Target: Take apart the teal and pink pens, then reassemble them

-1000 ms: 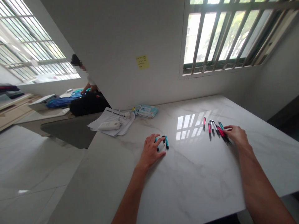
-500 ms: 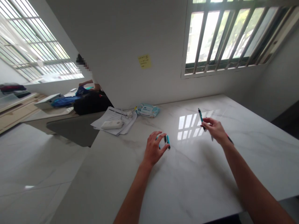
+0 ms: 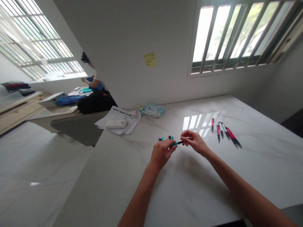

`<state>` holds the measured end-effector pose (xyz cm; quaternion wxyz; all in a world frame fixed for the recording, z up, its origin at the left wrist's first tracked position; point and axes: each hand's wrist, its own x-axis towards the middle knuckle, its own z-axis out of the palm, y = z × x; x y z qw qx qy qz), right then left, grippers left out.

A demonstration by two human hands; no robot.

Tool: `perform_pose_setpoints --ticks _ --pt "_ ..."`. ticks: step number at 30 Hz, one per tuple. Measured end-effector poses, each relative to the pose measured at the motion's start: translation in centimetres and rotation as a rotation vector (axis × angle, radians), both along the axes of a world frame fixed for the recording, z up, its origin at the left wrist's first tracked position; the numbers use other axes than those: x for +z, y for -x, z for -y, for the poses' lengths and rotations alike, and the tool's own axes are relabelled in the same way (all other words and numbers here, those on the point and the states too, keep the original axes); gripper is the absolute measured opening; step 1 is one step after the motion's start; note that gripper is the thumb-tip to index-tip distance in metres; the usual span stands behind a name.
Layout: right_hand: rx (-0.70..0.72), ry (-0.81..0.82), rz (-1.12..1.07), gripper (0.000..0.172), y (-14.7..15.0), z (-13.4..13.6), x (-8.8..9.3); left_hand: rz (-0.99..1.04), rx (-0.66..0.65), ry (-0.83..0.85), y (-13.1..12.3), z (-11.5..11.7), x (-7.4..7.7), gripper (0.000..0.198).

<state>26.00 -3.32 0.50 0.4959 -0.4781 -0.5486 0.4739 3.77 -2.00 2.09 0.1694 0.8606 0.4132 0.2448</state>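
A teal and black pen (image 3: 177, 143) lies slantwise between my two hands, just above the table. My left hand (image 3: 163, 153) is closed, pinching its teal part between thumb and fingers. My right hand (image 3: 195, 142) curls its fingertips at the pen's black right end, and they appear to grip it. Behind the left hand, the ends of other teal and black pens (image 3: 161, 139) show on the table; the rest of them is hidden by that hand. To the right, a row of several pink pens (image 3: 218, 132) and silver pens (image 3: 225, 130) lies on the marble-look table.
Papers (image 3: 132, 125) with a white device (image 3: 116, 124) on top lie at the table's back left, beside a pack of wipes (image 3: 152, 110). A yellow note (image 3: 150, 60) is on the wall. Another person (image 3: 94, 82) is at a far table on the left.
My right hand has moved left from the pink and silver pens, bringing the teal pen to my left hand. My left hand has closed from an open curve onto that pen.
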Motion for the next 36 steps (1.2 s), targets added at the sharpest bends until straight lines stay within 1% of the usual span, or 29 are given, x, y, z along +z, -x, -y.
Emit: perform_pose_setpoints --ticks 1,3,5,7,13,16,18,22,25,27,30,33,36 --pt "-0.058 -0.026 0.048 0.042 -0.3 0.0 -0.2 0.0 0.016 0.001 0.0 0.0 0.0 0.021" --pt "-0.134 -0.057 0.143 0.052 -0.7 0.2 -0.6 -0.002 0.035 0.001 0.0 0.0 0.1 0.022" --pt "-0.143 -0.054 0.189 0.06 -0.9 0.4 -0.8 -0.013 0.038 -0.001 0.0 0.0 0.2 0.022" --pt "-0.131 -0.047 0.2 0.061 -0.7 0.6 -0.9 -0.026 0.036 0.003 -0.2 0.1 0.2 0.023" --pt "-0.164 -0.061 0.264 0.059 0.0 0.4 -1.6 -0.035 0.016 0.03 -0.7 0.5 0.3 0.028" --pt "-0.114 -0.016 0.187 0.057 -0.1 0.1 -2.2 -0.035 0.006 0.064 -0.9 0.6 0.5 0.03" --pt "-0.072 -0.017 0.125 0.056 -0.2 0.0 -2.3 -0.034 0.001 0.102 -1.0 0.7 0.6 0.032" --pt "-0.051 -0.114 0.127 0.049 -0.4 0.3 -1.4 -0.02 -0.017 0.215 -1.1 0.7 1.1 0.044" --pt "-0.002 -0.149 0.117 0.038 -0.3 0.6 -0.5 0.055 -0.019 0.304 -1.0 1.2 1.2 0.041" --pt "0.043 -0.144 0.068 0.032 0.0 0.7 -0.3 0.14 -0.006 0.354 -0.9 1.7 0.9 0.037" --pt "0.076 -0.1 -0.027 0.031 0.6 0.9 -0.3 0.231 0.057 0.375 -0.9 2.7 -0.1 0.038" --pt "0.048 -0.046 -0.095 0.029 1.1 1.0 -0.5 0.275 0.081 0.396 -1.0 3.3 -1.0 0.037" --pt "0.033 -0.013 -0.15 0.028 1.3 1.1 -0.6 0.361 0.078 0.449 -1.1 3.3 -1.6 0.039"
